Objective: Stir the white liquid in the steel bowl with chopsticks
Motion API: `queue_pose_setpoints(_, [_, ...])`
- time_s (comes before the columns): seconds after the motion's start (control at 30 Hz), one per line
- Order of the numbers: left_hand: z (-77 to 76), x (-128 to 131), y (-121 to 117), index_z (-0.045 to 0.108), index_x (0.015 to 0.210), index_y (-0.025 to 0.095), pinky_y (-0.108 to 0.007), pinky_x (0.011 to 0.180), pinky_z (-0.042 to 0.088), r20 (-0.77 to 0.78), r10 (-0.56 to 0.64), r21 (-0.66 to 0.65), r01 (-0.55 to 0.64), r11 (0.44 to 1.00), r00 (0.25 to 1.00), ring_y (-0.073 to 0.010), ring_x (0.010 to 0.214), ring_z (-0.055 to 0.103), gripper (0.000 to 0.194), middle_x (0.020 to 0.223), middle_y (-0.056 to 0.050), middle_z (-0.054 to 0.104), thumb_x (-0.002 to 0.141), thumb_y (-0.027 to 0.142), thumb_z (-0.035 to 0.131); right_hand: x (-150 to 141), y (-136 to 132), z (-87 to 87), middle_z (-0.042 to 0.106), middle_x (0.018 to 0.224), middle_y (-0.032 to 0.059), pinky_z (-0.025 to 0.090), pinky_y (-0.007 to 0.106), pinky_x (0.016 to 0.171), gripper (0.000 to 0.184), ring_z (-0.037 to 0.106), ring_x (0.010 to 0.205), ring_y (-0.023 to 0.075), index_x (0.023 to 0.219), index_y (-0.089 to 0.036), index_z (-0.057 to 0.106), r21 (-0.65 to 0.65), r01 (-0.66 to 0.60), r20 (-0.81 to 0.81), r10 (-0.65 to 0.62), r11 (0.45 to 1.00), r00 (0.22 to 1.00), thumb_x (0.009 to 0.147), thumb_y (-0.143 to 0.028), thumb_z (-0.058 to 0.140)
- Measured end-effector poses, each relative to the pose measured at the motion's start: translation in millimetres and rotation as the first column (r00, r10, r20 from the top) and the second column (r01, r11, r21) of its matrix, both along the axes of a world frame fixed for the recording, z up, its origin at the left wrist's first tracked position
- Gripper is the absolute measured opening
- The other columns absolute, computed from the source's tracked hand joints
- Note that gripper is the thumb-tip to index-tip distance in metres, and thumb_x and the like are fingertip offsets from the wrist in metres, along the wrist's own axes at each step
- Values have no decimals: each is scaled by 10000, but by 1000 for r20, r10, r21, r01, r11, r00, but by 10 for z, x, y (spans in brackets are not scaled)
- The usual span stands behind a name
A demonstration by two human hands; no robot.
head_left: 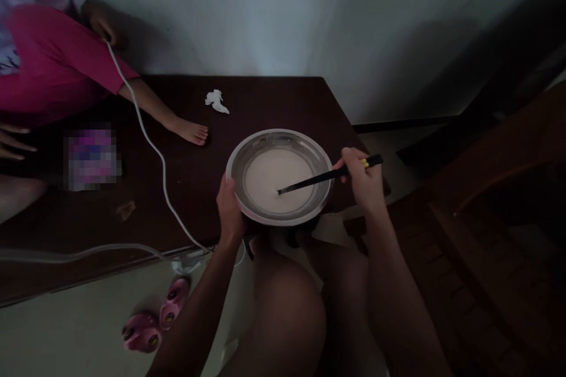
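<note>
A round metal basin (pixel 287 140) sits in front of me at the front edge of the dark wooden bench, with a pale milky liquid (pixel 272 171) in it. My left hand (pixel 230 212) grips the basin's left rim, thumb on top and the other fingers hidden below. Black chopsticks (pixel 309 180) with yellow bands near their upper end are closed in my right hand (pixel 366 185), over the basin's right rim. Their tips dip into the liquid near the middle.
On the dark bench (pixel 274 97) lie a crumpled white tissue (pixel 216 101) and a blurred pink package (pixel 92 158). A person in pink trousers (pixel 66 53) sits at left, one hand at a white cable (pixel 152 144). Pink slippers (pixel 142 331) lie on the floor; a wooden chair (pixel 499 188) stands right.
</note>
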State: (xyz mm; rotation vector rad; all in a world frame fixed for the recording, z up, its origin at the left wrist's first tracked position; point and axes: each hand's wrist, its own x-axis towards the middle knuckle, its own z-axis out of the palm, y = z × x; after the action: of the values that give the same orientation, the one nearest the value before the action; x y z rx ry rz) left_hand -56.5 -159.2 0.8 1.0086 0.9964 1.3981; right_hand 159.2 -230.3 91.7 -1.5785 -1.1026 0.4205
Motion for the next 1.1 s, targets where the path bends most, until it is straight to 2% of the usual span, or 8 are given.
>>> queue_pose_setpoints(0.1, [5, 7, -1, 670, 1165, 166, -301, 983, 450, 41, -6, -8, 7, 1000, 999, -226, 1124, 593, 413, 1162, -71, 681, 887, 435, 526, -23, 15, -2, 568, 565, -21, 400, 250, 552, 389, 518, 544, 103, 632, -199, 625, -34, -104, 44, 105, 994, 993, 887, -477, 531])
queue_pose_setpoints(0.23, [27, 7, -8, 683, 1146, 158, -292, 961, 460, -20, 22, -17, -23, 1000, 1000, -221, 1100, 600, 407, 1141, -71, 690, 888, 430, 523, -8, 9, 7, 517, 513, -26, 376, 251, 520, 427, 483, 502, 102, 614, -199, 615, 33, 87, 45, -89, 996, 995, 898, -499, 508])
queue_pose_setpoints(0.27, [33, 6, -10, 686, 1141, 156, -291, 960, 459, -32, 27, -12, -27, 1000, 999, -220, 1100, 599, 411, 1143, -73, 689, 888, 434, 522, -6, 5, 9, 502, 500, -27, 367, 252, 508, 441, 465, 483, 99, 590, -198, 602, 40, 96, 26, -97, 995, 995, 902, -494, 503])
queue_pose_setpoints(0.43, [3, -6, -1, 665, 1184, 155, -299, 1002, 434, 3, -4, 5, 4, 1000, 1000, -224, 1159, 577, 432, 1202, -80, 669, 894, 438, 516, -32, 15, 12, 516, 515, -27, 380, 251, 530, 410, 487, 502, 97, 600, -196, 616, -3, -95, 21, 95, 995, 995, 895, -466, 526])
queue_pose_setpoints(0.6, [-75, -18, 17, 651, 1208, 172, -319, 1015, 431, -3, -6, -6, 6, 1000, 1000, -232, 1164, 582, 472, 1229, -85, 656, 885, 488, 517, -11, 24, 16, 493, 487, -32, 359, 251, 500, 436, 460, 471, 95, 584, -195, 598, 44, 94, 15, -94, 995, 995, 898, -483, 511])
queue_pose_setpoints(0.77, [-43, -9, 7, 663, 1184, 161, -313, 1014, 435, -10, 6, -7, -6, 1000, 1000, -241, 1178, 576, 455, 1193, -83, 673, 881, 473, 530, -17, 35, -4, 517, 494, -29, 374, 251, 514, 439, 483, 492, 100, 613, -198, 620, -21, -66, 20, 66, 998, 998, 880, -533, 525])
queue_pose_setpoints(0.97, [39, 7, -17, 675, 1167, 157, -312, 984, 455, -32, 17, -29, -18, 999, 999, -236, 1121, 597, 443, 1159, -79, 686, 880, 458, 523, -14, 21, 22, 501, 482, -24, 355, 250, 477, 471, 450, 460, 98, 553, -204, 580, 43, 113, 8, -113, 993, 994, 891, -523, 505])
queue_pose_setpoints(1.1, [52, 1, -22, 679, 1159, 164, -312, 1014, 436, -42, 17, -1, -17, 1000, 999, -236, 1169, 573, 424, 1186, -73, 680, 894, 447, 505, -34, 27, 25, 529, 502, -21, 379, 251, 505, 433, 481, 490, 101, 591, -204, 615, -17, -39, 28, 39, 999, 999, 891, -499, 516])
